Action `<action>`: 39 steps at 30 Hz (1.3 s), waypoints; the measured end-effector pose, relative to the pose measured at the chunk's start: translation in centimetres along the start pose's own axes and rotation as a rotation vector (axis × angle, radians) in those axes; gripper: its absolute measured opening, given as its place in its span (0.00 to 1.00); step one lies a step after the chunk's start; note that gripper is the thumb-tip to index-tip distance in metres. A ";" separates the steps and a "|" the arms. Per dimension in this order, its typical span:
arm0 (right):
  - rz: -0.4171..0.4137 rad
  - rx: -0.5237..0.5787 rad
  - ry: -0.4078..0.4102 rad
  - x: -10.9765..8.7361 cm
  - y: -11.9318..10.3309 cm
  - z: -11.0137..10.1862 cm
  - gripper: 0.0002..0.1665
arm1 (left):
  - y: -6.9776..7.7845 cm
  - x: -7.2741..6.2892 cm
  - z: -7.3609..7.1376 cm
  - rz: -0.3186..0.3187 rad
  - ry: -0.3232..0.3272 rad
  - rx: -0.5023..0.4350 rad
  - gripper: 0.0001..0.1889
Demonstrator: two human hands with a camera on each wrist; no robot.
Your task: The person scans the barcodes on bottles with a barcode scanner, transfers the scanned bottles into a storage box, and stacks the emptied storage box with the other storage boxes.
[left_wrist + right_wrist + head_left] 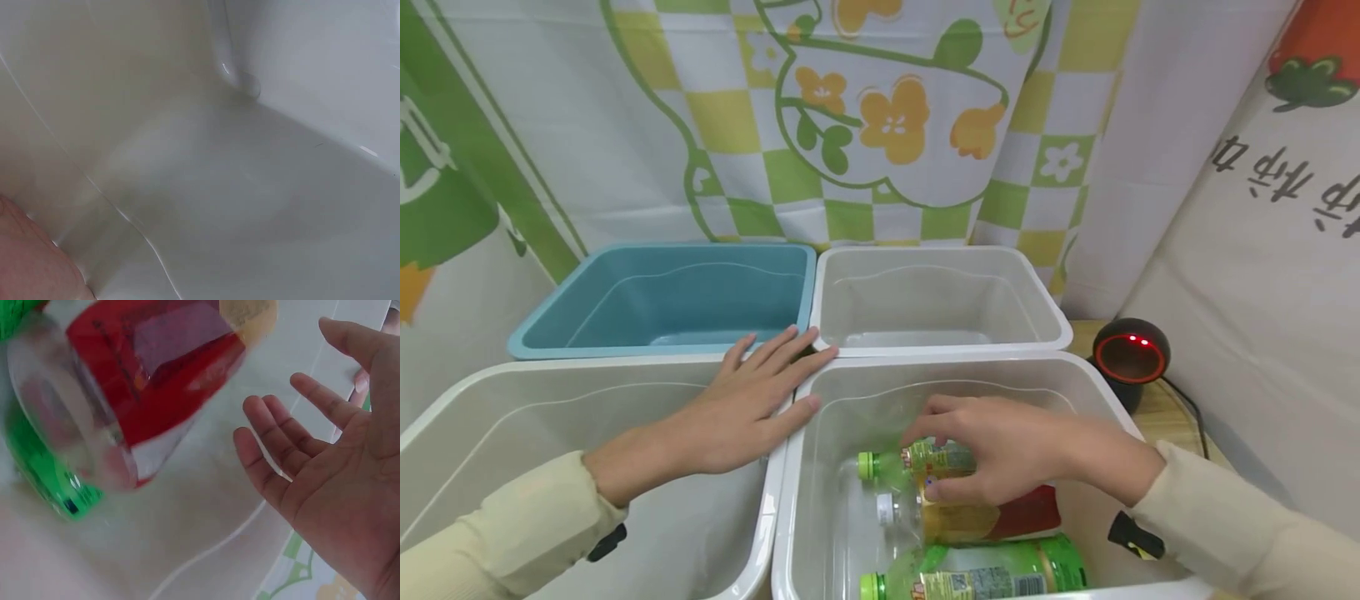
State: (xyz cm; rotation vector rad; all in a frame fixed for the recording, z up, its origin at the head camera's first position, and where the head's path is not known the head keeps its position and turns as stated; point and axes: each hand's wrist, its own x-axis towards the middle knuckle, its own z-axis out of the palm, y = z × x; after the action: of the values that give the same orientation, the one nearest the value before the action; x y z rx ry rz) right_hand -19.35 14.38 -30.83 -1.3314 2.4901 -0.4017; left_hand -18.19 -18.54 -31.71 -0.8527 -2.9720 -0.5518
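Observation:
My left hand lies with fingers stretched across the meeting rims of the bins, thumb reaching over the right front bin. Only a bit of that hand shows in the left wrist view, against a bin wall. Inside the right front bin, three plastic bottles lie on their sides. My right hand hovers over them, fingers loosely bent. Nearest to it are a clear bottle with a red and yellow label and a green-capped bottle, partly hidden. In the right wrist view the palm and spread fingers stand apart from the red-labelled bottle.
Closest to me lies another green bottle with a green cap. The left front bin is pale grey. Behind stand a blue bin and a small grey one. A black round device with red lights and a cable stands at right.

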 end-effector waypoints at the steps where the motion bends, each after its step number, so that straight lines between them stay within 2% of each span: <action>1: -0.003 0.008 -0.013 0.0 0.0 0.1 0.23 | 0.0 0.0 0.0 0.001 0.002 0.001 0.31; 10: -0.040 -0.015 -0.037 -0.3 0.5 0.9 0.28 | 0.0 0.0 0.0 0.002 -0.001 0.011 0.31; 19: 0.051 -0.020 -0.146 -0.3 0.4 1.4 0.33 | 0.0 0.0 0.0 0.005 -0.005 0.013 0.31; 31: 0.098 -0.024 -0.188 -0.3 0.4 1.5 0.41 | 0.0 0.0 0.0 0.005 -0.005 0.007 0.31; 39: 0.092 -0.052 -0.189 -0.2 0.5 1.5 0.44 | 0.0 0.0 -0.1 0.000 -0.009 -0.004 0.31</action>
State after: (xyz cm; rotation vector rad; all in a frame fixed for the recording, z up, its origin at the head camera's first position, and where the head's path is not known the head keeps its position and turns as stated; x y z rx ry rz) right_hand -19.04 14.67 -32.40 -1.2069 2.4076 -0.1827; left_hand -18.20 -18.56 -31.63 -0.8583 -2.9800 -0.5559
